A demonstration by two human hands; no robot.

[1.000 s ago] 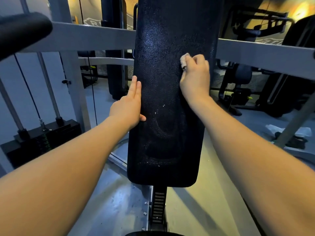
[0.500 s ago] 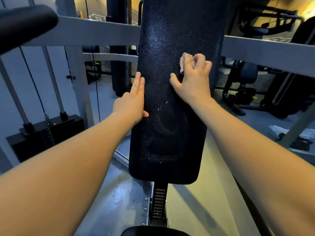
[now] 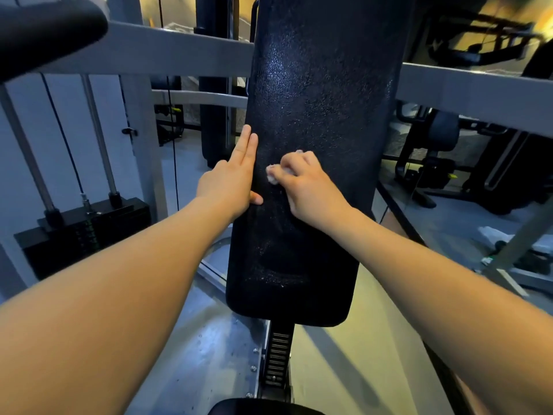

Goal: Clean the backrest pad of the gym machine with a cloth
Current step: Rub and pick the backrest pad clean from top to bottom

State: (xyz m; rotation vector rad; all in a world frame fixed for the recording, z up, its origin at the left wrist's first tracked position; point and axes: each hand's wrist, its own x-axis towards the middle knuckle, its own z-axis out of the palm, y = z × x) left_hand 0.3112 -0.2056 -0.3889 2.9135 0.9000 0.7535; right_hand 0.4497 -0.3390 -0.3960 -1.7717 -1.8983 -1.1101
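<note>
The tall black backrest pad stands upright in the middle of the head view, its textured face speckled with light spots. My right hand presses a small pale cloth against the pad's middle, close to its left side; most of the cloth is hidden under my fingers. My left hand lies flat along the pad's left edge with fingers straight and together and the thumb on the pad's face, holding nothing.
Grey frame bars cross behind the pad. A black weight stack with cables stands at the left. A black padded roller juts in at top left. The ribbed adjustment post and seat edge lie below. Other machines stand at the right.
My right hand with the cloth has slid down and left across the pad, from its upper right part to its middle. My left hand has stayed on the pad's left edge.
</note>
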